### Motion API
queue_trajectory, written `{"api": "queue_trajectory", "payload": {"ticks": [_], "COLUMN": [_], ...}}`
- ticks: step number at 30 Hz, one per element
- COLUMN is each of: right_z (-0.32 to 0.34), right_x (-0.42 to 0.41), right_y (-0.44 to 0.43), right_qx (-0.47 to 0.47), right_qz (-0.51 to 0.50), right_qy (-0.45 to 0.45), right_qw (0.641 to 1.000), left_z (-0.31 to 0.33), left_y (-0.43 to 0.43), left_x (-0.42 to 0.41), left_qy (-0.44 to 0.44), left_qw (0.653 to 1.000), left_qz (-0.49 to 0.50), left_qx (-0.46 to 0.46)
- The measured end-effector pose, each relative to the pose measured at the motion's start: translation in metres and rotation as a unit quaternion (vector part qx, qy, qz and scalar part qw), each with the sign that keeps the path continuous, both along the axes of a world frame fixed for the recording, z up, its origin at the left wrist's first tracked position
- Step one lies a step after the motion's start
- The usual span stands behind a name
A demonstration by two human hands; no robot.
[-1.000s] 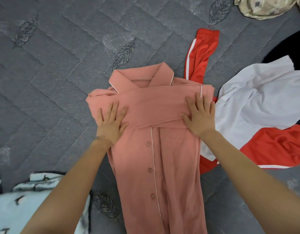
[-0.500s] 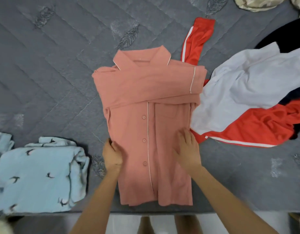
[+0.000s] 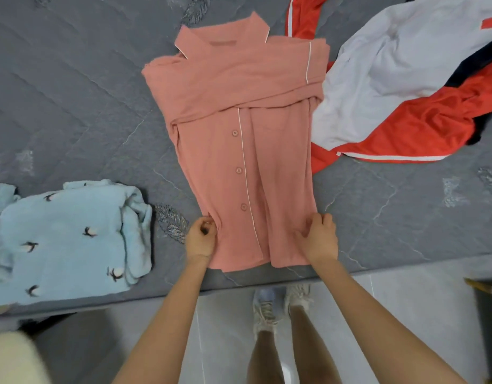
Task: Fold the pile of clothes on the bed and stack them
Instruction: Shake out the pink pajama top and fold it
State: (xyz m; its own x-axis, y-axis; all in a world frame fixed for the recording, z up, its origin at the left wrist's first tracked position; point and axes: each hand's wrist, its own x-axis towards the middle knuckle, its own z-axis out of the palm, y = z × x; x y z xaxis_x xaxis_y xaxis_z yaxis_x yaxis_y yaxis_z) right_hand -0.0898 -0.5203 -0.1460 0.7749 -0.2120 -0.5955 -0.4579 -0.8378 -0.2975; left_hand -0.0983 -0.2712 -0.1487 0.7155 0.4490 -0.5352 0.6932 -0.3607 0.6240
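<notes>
The pink button-up shirt (image 3: 247, 151) lies flat on the grey quilted bed (image 3: 73, 92), collar away from the person, both sleeves folded across the chest and its hem close to the near edge of the mattress. The left hand (image 3: 201, 238) pinches the shirt's left side edge just above the hem, fingers curled round the cloth. The right hand (image 3: 319, 236) grips the opposite side edge at about the same height, thumb and fingers closed on a fold of fabric. To the left of the shirt, well apart, sits a folded light-blue garment with small dark bird prints (image 3: 70, 239). To the right, touching the shirt's upper edge, lies an unfolded white and red jacket (image 3: 400, 87). Below the bed edge, the person's legs and sneakers (image 3: 280, 306) stand on a pale tiled floor (image 3: 405, 300)
</notes>
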Motion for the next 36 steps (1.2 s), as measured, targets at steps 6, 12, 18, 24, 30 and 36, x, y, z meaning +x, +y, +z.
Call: {"api": "queue_trajectory", "payload": {"ticks": [6, 12, 18, 24, 30, 36], "right_z": [-0.012, -0.002, 0.011, 0.014, 0.02, 0.018], "right_x": [-0.023, -0.026, -0.025, -0.021, -0.019, -0.021], "right_y": [-0.004, -0.027, -0.054, -0.063, -0.064, -0.062], "right_qx": [-0.006, 0.127, 0.12, 0.117, 0.122, 0.173], "right_qz": [0.005, -0.223, -0.247, -0.213, -0.238, -0.273], "right_qy": [-0.03, -0.122, -0.173, -0.152, -0.17, -0.055], "right_qw": [1.0, 0.959, 0.946, 0.958, 0.948, 0.945], "left_z": [-0.009, -0.009, -0.007, -0.001, 0.019, 0.015], "left_y": [-0.011, -0.021, -0.033, -0.022, -0.005, -0.004], "left_x": [-0.021, -0.039, -0.043, -0.05, -0.072, -0.068], "left_qy": [0.03, 0.018, 0.05, -0.064, -0.043, 0.005], "left_qw": [0.998, 0.996, 0.988, 0.99, 0.972, 0.978], "left_qz": [0.041, 0.036, -0.048, 0.04, 0.192, 0.199], "left_qx": [0.026, 0.082, 0.136, 0.116, 0.13, 0.056]}}
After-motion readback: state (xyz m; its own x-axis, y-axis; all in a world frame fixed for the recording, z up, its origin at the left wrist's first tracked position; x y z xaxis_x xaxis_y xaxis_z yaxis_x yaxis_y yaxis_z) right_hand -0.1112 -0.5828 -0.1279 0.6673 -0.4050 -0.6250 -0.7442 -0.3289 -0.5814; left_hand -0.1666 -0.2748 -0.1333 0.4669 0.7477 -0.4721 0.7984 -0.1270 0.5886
